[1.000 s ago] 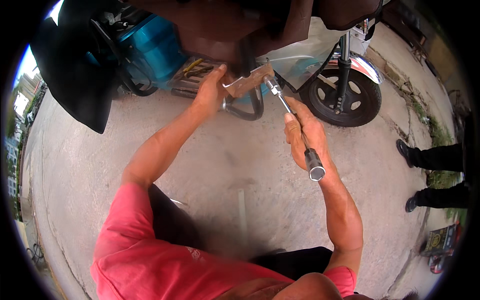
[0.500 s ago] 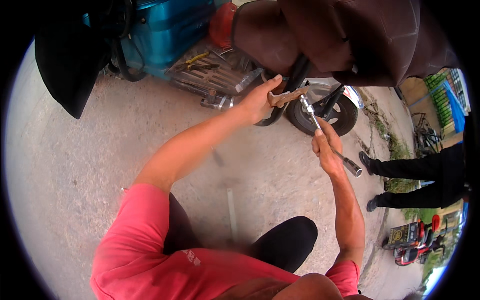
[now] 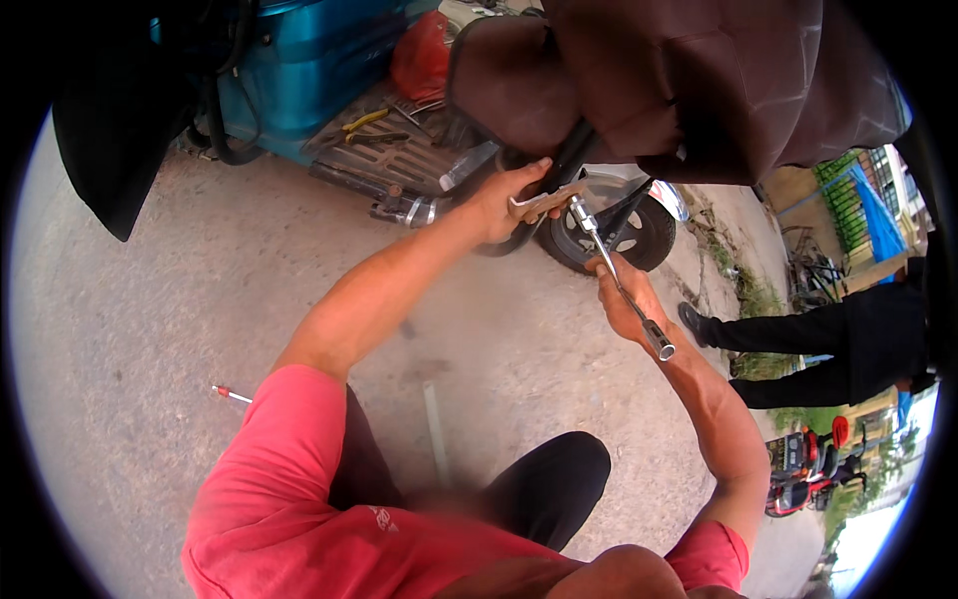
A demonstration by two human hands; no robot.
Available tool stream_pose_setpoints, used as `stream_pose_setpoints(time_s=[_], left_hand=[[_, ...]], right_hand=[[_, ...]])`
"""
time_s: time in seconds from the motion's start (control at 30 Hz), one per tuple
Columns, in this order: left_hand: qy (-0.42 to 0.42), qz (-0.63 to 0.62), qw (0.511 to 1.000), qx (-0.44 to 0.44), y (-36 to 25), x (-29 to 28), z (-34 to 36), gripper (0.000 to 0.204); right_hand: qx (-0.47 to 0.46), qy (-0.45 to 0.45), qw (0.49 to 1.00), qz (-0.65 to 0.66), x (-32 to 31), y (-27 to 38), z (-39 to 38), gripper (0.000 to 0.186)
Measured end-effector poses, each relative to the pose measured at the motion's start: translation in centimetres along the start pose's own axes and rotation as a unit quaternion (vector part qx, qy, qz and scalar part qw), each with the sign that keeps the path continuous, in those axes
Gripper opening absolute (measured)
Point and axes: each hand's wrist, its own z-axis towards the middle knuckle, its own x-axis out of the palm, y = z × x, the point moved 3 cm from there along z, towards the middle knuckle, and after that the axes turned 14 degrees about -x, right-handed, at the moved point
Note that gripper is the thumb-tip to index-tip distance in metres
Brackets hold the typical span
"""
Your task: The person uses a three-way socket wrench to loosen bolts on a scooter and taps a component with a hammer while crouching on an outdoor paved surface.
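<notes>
My left hand (image 3: 496, 208) is closed round a rusty, flat metal bracket (image 3: 539, 205) beside a black tube of the vehicle, its thumb raised along the tube. A shiny double-ended socket wrench (image 3: 605, 252) slants down to the right from the bracket. Its upper socket touches the bracket's right end; whatever fastener sits there is hidden. Round the wrench's shaft, the fingers of my right hand (image 3: 629, 298) are closed, and the lower socket sticks out past the wrist. Just behind both hands stands a black wheel (image 3: 647, 236).
A slotted footboard (image 3: 399, 160) carries yellow-handled pliers (image 3: 366, 120), other tools and a red bag (image 3: 419, 58). Brown covers (image 3: 699, 80) overhang from above, beside a teal body panel (image 3: 299, 80). A red-ended tool (image 3: 230, 393) lies on the ground. A person in black trousers (image 3: 788, 344) stands at right.
The view has shifted, so most things sit farther left. My right forearm has swung outward at the elbow, and the right hand's grip on the wrench has turned. The bracket has tilted slightly.
</notes>
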Motion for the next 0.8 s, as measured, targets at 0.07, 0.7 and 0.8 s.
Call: stream_pose_setpoints(time_s=[0.07, 0.7, 0.8], left_hand=[[0.027, 0.017, 0.999, 0.007, -0.1, -0.1, -0.1, 0.048], [-0.007, -0.001, 1.000, 0.029, -0.2, 0.9, -0.5, 0.041], [0.010, 0.000, 0.999, 0.035, -0.1, 0.5, -0.4, 0.041]], right_hand=[[-0.014, 0.011, 1.000, -0.016, -0.1, 0.2, 0.2, 0.022], [-0.049, 0.045, 0.983, -0.172, -1.8, 0.9, -0.9, 0.035], [0.092, -0.035, 0.994, -0.055, -2.3, 1.0, -4.5, 0.041]])
